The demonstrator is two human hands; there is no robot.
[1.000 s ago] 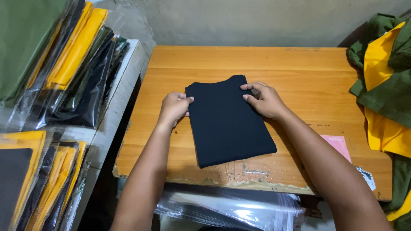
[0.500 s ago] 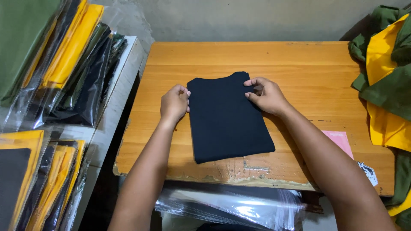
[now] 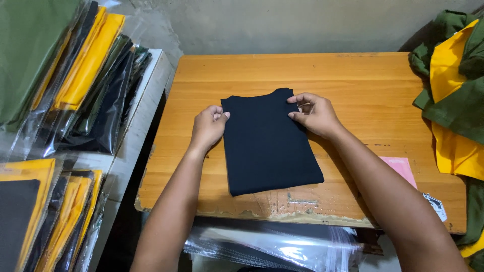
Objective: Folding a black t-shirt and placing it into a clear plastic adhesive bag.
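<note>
The folded black T-shirt [image 3: 269,143] is lying flat on the wooden table [image 3: 353,85], between the two hands. It looks soft, light and limp, likely to sag or unfold unless gripped by both side edges near the collar end. The left hand [image 3: 207,128] is pinching its left edge, fingers curled; the right hand [image 3: 315,115] is nipping the upper right edge, forearms angling in from below.

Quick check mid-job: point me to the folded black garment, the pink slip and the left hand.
folded black garment [image 3: 269,143], head view, middle of its flat top face.
pink slip [image 3: 401,168], head view, its visible centre by the right forearm.
left hand [image 3: 207,128], head view, back of the hand.
</note>
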